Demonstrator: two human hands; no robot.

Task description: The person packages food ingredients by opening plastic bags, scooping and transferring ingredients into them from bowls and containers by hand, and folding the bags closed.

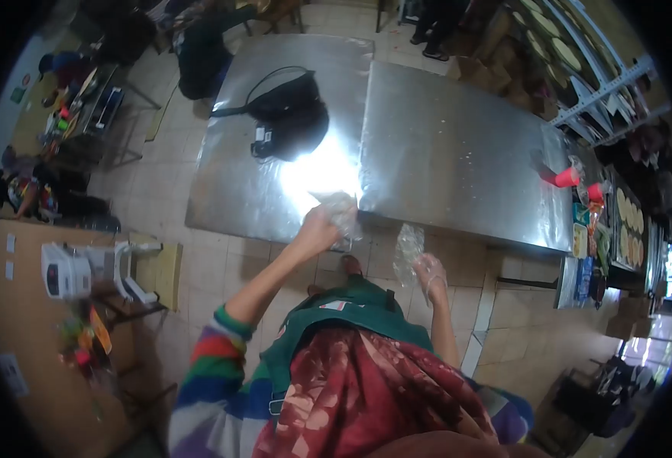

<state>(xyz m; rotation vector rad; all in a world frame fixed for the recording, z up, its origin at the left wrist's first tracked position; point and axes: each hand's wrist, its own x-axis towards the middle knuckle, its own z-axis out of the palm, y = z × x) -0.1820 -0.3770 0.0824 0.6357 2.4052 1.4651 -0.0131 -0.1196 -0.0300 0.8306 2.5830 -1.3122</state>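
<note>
While our left hand (pixel 318 231) grips crumpled clear plastic (pixel 342 212) by the shiny metal tabletop (pixel 443 145), our right hand (pixel 431 276) holds a clear plastic piece (pixel 408 248) above the tiled floor (pixel 229 282), near cardboard boxes (pixel 479 76).

Crumpled clear plastic (pixel 341 212), thin, shiny and see-through, bunched at the left grip (pixel 319 232), seen against the near edge of the steel table (pixel 275 219), longer wrinkled clear film (pixel 408 250), loosely spread, just beside the right grip (pixel 430 273), seen against tiled floor (pixel 464 269).
</note>
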